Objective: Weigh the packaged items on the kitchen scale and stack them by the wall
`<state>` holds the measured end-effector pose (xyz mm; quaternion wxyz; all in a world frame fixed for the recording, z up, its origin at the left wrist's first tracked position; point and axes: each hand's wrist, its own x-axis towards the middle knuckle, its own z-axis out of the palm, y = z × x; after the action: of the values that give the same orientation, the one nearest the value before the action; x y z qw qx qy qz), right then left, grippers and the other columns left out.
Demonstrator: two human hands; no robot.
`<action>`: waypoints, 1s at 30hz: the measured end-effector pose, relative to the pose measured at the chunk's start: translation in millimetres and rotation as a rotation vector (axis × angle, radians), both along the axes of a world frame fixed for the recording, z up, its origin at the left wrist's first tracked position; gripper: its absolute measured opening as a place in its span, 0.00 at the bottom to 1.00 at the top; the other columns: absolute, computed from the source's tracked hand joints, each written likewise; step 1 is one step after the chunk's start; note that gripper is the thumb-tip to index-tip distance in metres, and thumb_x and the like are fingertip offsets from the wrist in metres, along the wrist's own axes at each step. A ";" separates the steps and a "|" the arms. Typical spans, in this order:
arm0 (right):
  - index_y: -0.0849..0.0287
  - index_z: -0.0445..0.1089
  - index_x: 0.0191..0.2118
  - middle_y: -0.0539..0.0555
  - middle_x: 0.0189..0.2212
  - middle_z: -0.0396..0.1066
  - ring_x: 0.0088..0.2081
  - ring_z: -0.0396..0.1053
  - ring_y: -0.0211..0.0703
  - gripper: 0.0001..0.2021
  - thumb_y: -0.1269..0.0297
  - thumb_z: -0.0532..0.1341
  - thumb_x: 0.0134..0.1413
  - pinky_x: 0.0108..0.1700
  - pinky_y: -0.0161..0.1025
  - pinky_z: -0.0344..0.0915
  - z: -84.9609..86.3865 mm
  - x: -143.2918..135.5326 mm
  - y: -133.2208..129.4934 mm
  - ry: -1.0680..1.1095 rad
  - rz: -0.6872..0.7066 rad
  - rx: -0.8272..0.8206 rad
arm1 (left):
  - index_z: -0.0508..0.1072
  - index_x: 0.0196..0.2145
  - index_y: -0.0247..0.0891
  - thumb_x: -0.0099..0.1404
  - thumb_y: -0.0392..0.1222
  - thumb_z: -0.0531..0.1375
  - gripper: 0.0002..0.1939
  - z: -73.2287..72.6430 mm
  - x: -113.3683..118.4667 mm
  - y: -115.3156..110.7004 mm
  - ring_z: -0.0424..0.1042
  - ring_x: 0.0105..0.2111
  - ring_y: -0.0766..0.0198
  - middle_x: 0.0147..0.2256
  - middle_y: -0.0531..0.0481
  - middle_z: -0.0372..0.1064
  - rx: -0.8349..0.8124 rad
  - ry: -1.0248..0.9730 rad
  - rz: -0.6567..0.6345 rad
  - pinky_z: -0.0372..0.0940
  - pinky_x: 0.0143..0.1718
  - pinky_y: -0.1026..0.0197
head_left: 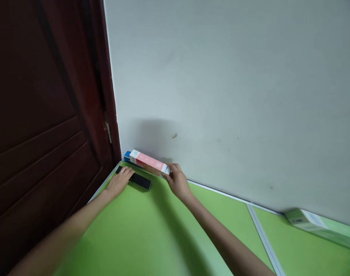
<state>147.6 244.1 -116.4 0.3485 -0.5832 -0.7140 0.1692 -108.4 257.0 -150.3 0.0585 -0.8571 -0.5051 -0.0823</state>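
Note:
A long pink-and-white box (148, 163) lies along the foot of the wall, above a blue box (127, 155) that is mostly hidden behind it. My right hand (177, 182) grips the near right end of the pink-and-white box between thumb and fingers. Just in front of it, a flat black oblong object (142, 181) rests on the green surface. Across its left part lies my left hand (123, 181), fingers stretched out on top and a ring on one of them. The left thumb cannot be made out.
A dark reddish-brown door (42, 115) with a hinge stands close on the left. The pale wall (226, 96) rises behind the boxes. At the right, a long green-and-white box (321, 226) lies against the wall. A white strip (262, 234) crosses the green surface (128, 237).

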 end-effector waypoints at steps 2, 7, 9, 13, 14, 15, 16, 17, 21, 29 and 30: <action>0.61 0.63 0.50 0.59 0.45 0.62 0.37 0.69 0.43 0.17 0.69 0.57 0.53 0.42 0.37 0.65 -7.6 -14.3 2.7 -0.031 0.009 -0.026 | 0.61 0.54 0.37 0.61 0.26 0.48 0.24 0.7 -5.1 -8.2 0.58 0.56 0.56 0.52 0.43 0.64 -0.004 0.000 -0.014 0.68 0.45 0.57; 0.62 0.62 0.51 0.63 0.47 0.61 0.38 0.70 0.47 0.17 0.71 0.57 0.53 0.41 0.39 0.65 -29.2 -53.1 13.6 -0.111 -0.062 -0.086 | 0.60 0.56 0.37 0.61 0.28 0.50 0.25 -5.8 -3.2 -3.0 0.56 0.58 0.55 0.54 0.41 0.63 0.022 -0.012 0.017 0.67 0.47 0.56; 0.63 0.60 0.51 0.64 0.48 0.61 0.39 0.70 0.48 0.17 0.71 0.55 0.55 0.40 0.39 0.64 -33.4 -59.6 16.4 -0.139 -0.096 -0.091 | 0.59 0.57 0.36 0.61 0.29 0.52 0.26 -9.4 0.0 2.1 0.55 0.59 0.54 0.55 0.40 0.61 0.036 -0.022 0.031 0.66 0.49 0.54; 0.61 0.62 0.48 0.61 0.47 0.62 0.37 0.70 0.44 0.12 0.68 0.51 0.58 0.36 0.36 0.63 -33.9 -54.6 15.3 -0.207 -0.073 -0.084 | 0.58 0.58 0.36 0.60 0.33 0.56 0.28 -14.7 4.2 5.7 0.53 0.60 0.49 0.59 0.38 0.55 0.061 -0.037 0.062 0.64 0.50 0.49; 0.60 0.63 0.46 0.60 0.47 0.63 0.36 0.70 0.43 0.11 0.67 0.51 0.59 0.35 0.35 0.63 -33.3 -51.9 14.2 -0.226 -0.059 -0.083 | 0.58 0.58 0.36 0.60 0.33 0.56 0.28 -15.6 4.3 5.9 0.53 0.60 0.49 0.60 0.38 0.53 0.066 -0.035 0.063 0.65 0.50 0.49; 0.59 0.64 0.46 0.59 0.47 0.63 0.35 0.70 0.42 0.11 0.66 0.50 0.60 0.33 0.35 0.62 -32.5 -49.2 13.0 -0.246 -0.047 -0.083 | 0.58 0.58 0.36 0.61 0.34 0.56 0.27 -16.3 4.1 6.2 0.52 0.60 0.50 0.61 0.38 0.53 0.073 -0.032 0.061 0.65 0.49 0.50; 0.58 0.64 0.45 0.58 0.47 0.64 0.35 0.70 0.42 0.10 0.66 0.49 0.61 0.32 0.35 0.61 -31.8 -47.1 11.9 -0.266 -0.037 -0.084 | 0.58 0.58 0.35 0.61 0.34 0.55 0.26 -16.9 3.5 6.8 0.52 0.61 0.51 0.61 0.39 0.53 0.084 -0.026 0.058 0.65 0.49 0.52; 0.57 0.64 0.44 0.58 0.46 0.64 0.35 0.70 0.42 0.10 0.66 0.49 0.61 0.31 0.35 0.60 -31.2 -45.5 11.1 -0.285 -0.029 -0.086 | 0.58 0.58 0.35 0.62 0.35 0.55 0.26 -17.4 2.6 7.6 0.51 0.61 0.53 0.61 0.41 0.54 0.098 -0.020 0.054 0.65 0.49 0.53; 0.57 0.64 0.45 0.57 0.46 0.66 0.34 0.70 0.42 0.11 0.67 0.47 0.62 0.29 0.35 0.58 -29.6 -44.2 9.4 -0.348 -0.003 -0.087 | 0.59 0.57 0.34 0.64 0.37 0.53 0.23 -18.3 -2.2 11.7 0.50 0.62 0.55 0.60 0.42 0.56 0.131 -0.010 0.031 0.65 0.50 0.55; 0.59 0.64 0.45 0.59 0.49 0.65 0.39 0.69 0.45 0.11 0.69 0.48 0.61 0.31 0.36 0.59 -28.1 -39.7 6.7 -0.413 0.021 -0.071 | 0.60 0.56 0.32 0.64 0.35 0.52 0.22 -19.7 2.4 8.0 0.50 0.62 0.57 0.59 0.39 0.56 0.097 -0.098 -0.030 0.64 0.51 0.55; 0.59 0.64 0.45 0.59 0.48 0.65 0.40 0.69 0.45 0.11 0.69 0.48 0.61 0.32 0.36 0.59 -28.0 -38.6 6.9 -0.417 0.019 -0.071 | 0.61 0.56 0.32 0.64 0.34 0.52 0.22 -19.8 3.4 7.7 0.51 0.62 0.58 0.60 0.39 0.56 0.093 -0.104 -0.031 0.64 0.51 0.55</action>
<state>109.0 251.0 -144.4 0.1710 -0.6108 -0.7696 0.0731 -104.9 264.6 -170.0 0.0707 -0.8558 -0.4897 -0.1510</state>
